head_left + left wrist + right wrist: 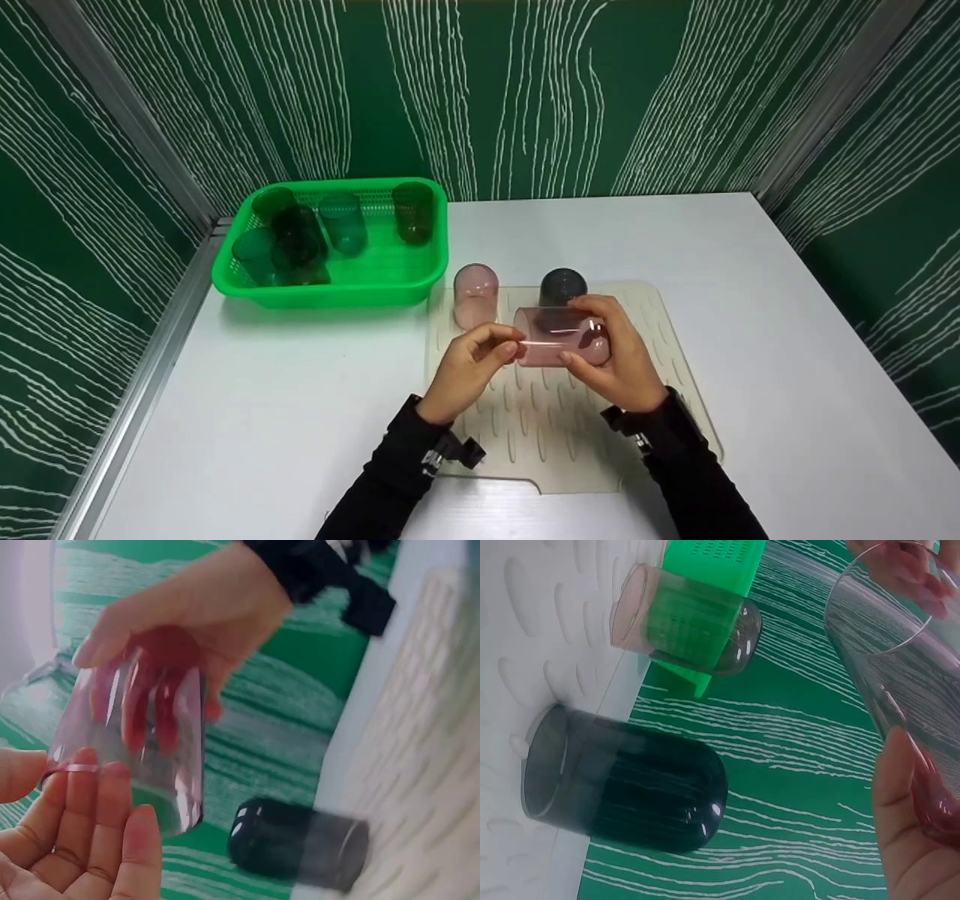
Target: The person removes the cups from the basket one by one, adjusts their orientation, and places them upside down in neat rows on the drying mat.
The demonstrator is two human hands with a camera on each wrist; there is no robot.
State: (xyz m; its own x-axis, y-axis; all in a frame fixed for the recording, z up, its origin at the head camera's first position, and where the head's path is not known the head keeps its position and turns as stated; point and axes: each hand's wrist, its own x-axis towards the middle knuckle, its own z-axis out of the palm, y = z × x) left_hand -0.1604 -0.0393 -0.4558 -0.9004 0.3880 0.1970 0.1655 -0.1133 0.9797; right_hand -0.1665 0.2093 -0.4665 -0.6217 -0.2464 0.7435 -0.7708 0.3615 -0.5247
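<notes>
Your glass (546, 351) is pink, your sleeves (382, 480) black, the mat (540, 420) cream with dashes, the basket (352, 297) bright green, the wall (480, 90) dark green with wavy white lines.

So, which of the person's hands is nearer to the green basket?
Left. The left hand is off the near right corner of the green basket; the right hand is farther right, across the held pink glass.

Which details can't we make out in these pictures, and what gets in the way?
Head view: the exact number of glasses at the left end of the green basket; they overlap.
Left wrist view: the rest of the left hand; cut off by the lower-left edges.
Right wrist view: part of the held pink glass; cut off by the right edge.
</notes>
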